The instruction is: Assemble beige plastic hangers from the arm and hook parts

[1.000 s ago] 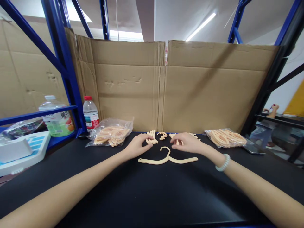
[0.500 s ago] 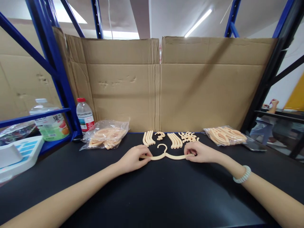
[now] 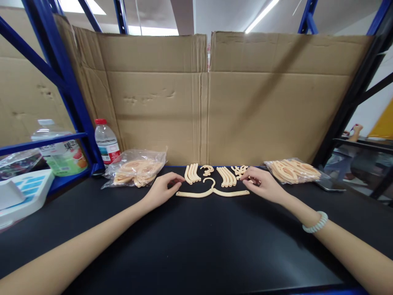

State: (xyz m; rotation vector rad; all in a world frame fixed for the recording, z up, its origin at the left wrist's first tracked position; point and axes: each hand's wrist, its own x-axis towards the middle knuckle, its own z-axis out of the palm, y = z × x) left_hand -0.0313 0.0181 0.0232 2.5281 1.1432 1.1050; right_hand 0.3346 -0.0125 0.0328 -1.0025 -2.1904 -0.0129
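Note:
A small beige plastic hanger [image 3: 212,191] lies flat on the black table [image 3: 196,246], hook pointing away from me. My left hand [image 3: 161,189] rests just left of its left tip, fingers loosely curled and holding nothing. My right hand [image 3: 263,185] sits at its right end, fingertips on a little heap of small beige connector pieces [image 3: 240,170]. Behind the hanger lie two rows of curved beige arms, the left row [image 3: 192,173] and the right row [image 3: 226,176], with loose hooks [image 3: 207,169] between them.
Two clear bags of beige parts lie at the back, the left bag [image 3: 136,171] and the right bag [image 3: 291,171]. A cardboard wall [image 3: 208,102] closes the back. A water bottle [image 3: 106,141], a juice bottle [image 3: 61,151] and a white box [image 3: 21,194] stand left by the blue rack post [image 3: 66,90].
Both hands have let go of the hanger's ends. My left hand drew slightly left. My right hand moved back to the small pieces. The hanger lies flat.

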